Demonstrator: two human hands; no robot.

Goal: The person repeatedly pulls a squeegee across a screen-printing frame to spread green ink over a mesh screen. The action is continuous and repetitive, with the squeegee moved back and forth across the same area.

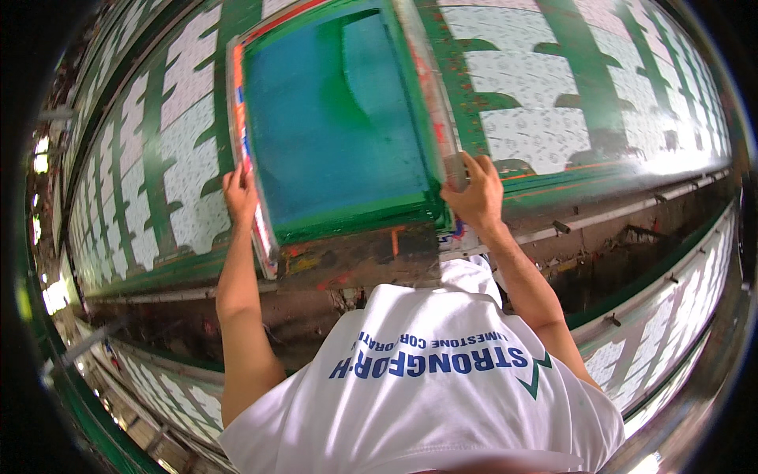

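I have a framed screen (332,146) between my two hands, out in front of me over a long green table (596,95). My left hand (241,195) is closed in on the left rail, fingers bunched narrow against it, low down toward my end. My right hand (476,188) holds the right rail near its closest corner, thumb and fingers parted around it. The mesh is deep blue, with a green border and a lighter patch at the far right behind a curved green streak; the rails (smeared with red, and with orange and blue on the left one) look well used. I cannot tell whether the frame lies flat on the table or is raised a little. Across its near end runs a dark, paint-stained board (355,259), just in front of my white shirt (442,379). Pale patterned sheets (533,138) lie in rows to both sides of the screen, and a metal rail (616,215) follows the table's near edge on my right, where glare whitens the surface.
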